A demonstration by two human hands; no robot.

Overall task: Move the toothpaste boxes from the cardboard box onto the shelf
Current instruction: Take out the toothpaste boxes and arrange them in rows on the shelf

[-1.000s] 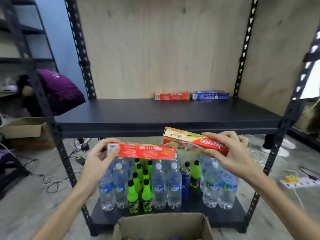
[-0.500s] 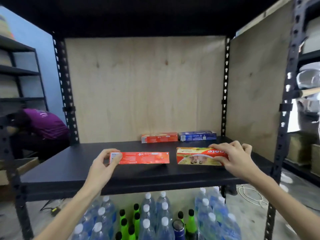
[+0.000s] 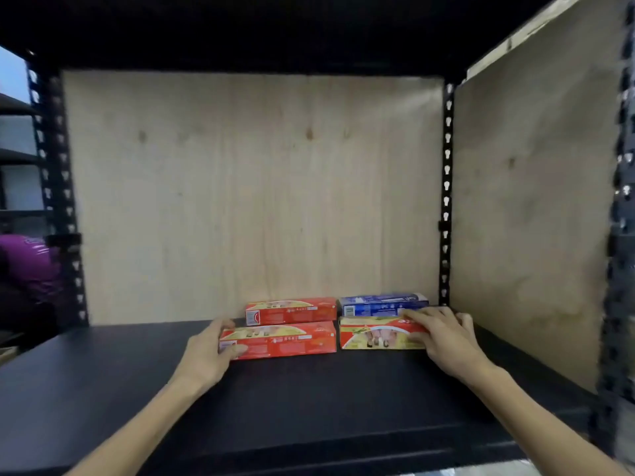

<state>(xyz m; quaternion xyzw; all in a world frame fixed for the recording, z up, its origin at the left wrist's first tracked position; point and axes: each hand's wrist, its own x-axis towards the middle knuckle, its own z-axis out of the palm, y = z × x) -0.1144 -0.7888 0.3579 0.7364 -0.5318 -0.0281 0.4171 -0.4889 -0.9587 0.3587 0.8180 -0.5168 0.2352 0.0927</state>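
Four toothpaste boxes are sitting on the black shelf in the head view, two rows of two, pushed toward the back right. Your left hand has its fingers and thumb wrapped around the left end of the front red box, which lies flat on the shelf. Your right hand is clamped over the right end of the yellow-and-red box, fingers draped across its top, thumb at the front face. That one is down on the shelf too, just beside the front red box with a thin gap between them.

Behind those two, right up against the plywood back panel, you've got the back red box and the blue box. The front pair looks to be touching or nearly touching the back pair; it's a bit blurry, so can't say which. The blue one sits close to the black upright post at the rear right corner.

Off on the far left edge, past the rack's left post, a person in a purple top shows partly.
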